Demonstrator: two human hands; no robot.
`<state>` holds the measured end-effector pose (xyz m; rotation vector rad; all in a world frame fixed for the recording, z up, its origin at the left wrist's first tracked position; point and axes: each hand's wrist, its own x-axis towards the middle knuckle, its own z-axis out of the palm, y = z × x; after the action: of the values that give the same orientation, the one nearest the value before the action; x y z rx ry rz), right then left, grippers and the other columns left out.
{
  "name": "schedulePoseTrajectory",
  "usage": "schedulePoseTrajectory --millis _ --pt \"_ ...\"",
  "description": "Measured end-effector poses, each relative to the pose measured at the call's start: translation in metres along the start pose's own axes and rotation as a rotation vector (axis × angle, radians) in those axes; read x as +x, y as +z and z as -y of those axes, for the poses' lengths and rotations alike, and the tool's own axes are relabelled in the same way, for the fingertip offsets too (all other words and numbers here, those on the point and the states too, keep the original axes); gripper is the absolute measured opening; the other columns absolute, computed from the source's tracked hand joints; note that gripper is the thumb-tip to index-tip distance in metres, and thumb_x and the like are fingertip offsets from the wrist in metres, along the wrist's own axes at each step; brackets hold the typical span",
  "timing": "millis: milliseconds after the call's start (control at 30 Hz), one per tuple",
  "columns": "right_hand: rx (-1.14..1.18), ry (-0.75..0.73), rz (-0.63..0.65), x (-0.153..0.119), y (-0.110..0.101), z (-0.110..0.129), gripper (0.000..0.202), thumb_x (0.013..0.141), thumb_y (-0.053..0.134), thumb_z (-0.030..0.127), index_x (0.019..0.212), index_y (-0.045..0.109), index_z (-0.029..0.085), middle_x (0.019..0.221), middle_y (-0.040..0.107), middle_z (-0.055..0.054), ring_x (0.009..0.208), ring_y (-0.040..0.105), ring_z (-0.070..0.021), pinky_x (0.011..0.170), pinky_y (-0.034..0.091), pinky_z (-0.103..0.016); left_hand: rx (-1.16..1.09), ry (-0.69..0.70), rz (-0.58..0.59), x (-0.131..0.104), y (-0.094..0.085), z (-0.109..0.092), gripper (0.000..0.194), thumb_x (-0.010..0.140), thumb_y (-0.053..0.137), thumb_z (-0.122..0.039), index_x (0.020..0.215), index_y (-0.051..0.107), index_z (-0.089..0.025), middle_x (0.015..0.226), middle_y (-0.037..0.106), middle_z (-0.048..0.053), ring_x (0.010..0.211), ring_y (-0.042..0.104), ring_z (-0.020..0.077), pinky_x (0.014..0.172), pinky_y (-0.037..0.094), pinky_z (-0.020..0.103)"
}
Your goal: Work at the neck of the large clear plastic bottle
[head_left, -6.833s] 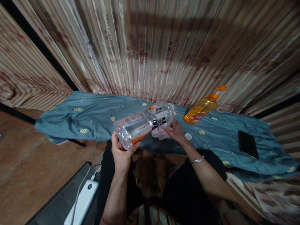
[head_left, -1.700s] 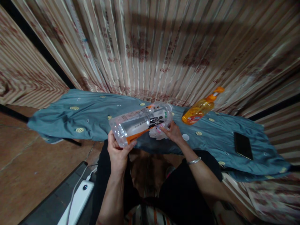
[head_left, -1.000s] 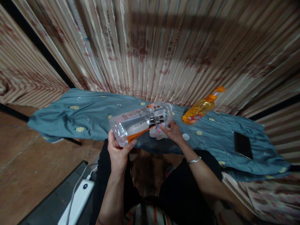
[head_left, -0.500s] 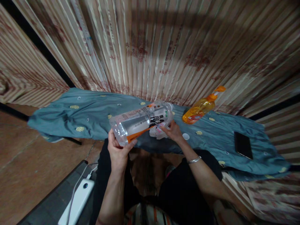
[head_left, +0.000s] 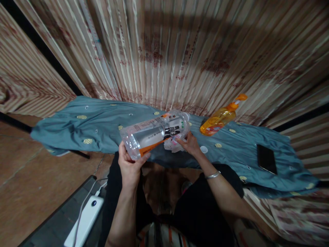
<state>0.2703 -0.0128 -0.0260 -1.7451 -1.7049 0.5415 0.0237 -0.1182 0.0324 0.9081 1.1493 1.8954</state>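
Mid-frame, the clear bottle (head_left: 156, 135) slants up to the right over the cloth-covered bench (head_left: 105, 127). The left hand (head_left: 130, 168) has its grip around the base; the right hand (head_left: 190, 144) pinches a crumpled tissue (head_left: 171, 145) against the neck end. Right of centre stands an orange pump bottle (head_left: 216, 121); far right, a black phone (head_left: 266, 159).

A single head-worn camera looks forward and down over the wearer's lap (head_left: 205, 207), close above the near edge of a cloth-covered table (head_left: 102, 123); its view reaches both short ends and, past the far edge, the striped curtain (head_left: 167, 51), with the left hand (head_left: 130, 166) and right hand (head_left: 191, 145) near the middle.
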Motion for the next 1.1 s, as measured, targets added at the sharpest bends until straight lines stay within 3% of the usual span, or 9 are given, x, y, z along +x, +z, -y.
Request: schedulePoseTrajectory --millis 400,800,967,1100 --pt "0.037 -0.037 -0.026 -0.0002 0.0018 -0.0038 0.054 0.076 0.075 0.045 0.119 0.058 0.019 0.102 0.074 -0.010 0.094 0.071 -0.0291 0.083 0.057 -0.041 0.006 -0.009 -0.008 -0.0004 -0.0007 -0.0003 0.083 0.051 0.094 -0.024 0.127 0.060 -0.020 0.112 0.069 0.007 0.100 0.070 0.0220 0.090 0.057 0.031" --pt "0.042 -0.059 -0.043 -0.0003 0.0024 -0.0050 0.056 0.075 0.075 0.049 0.119 0.059 0.017 0.098 0.074 -0.010 0.088 0.071 -0.0290 0.080 0.057 -0.042 -0.006 -0.015 -0.010 0.0007 -0.0020 -0.0006 0.079 0.050 0.094 -0.025 0.122 0.062 -0.019 0.110 0.070 0.007 0.093 0.071 0.0197 0.083 0.058 0.028" --pt "0.072 -0.055 -0.018 -0.0029 0.0001 -0.0023 0.064 0.076 0.072 0.051 0.127 0.055 0.017 0.106 0.074 -0.012 0.094 0.072 -0.0303 0.085 0.057 -0.044 -0.001 -0.026 0.000 0.0022 -0.0039 0.0002 0.080 0.050 0.095 -0.026 0.123 0.062 -0.019 0.108 0.072 0.007 0.091 0.072 0.0200 0.083 0.058 0.028" --pt "0.133 -0.056 -0.020 -0.0032 -0.0004 -0.0022 0.083 0.072 0.076 0.052 0.141 0.045 0.016 0.114 0.072 -0.016 0.099 0.072 -0.0321 0.087 0.057 -0.046 -0.038 -0.025 0.024 0.0038 -0.0057 0.0026 0.079 0.052 0.094 -0.023 0.123 0.061 -0.020 0.109 0.072 0.006 0.092 0.072 0.0194 0.085 0.057 0.028"
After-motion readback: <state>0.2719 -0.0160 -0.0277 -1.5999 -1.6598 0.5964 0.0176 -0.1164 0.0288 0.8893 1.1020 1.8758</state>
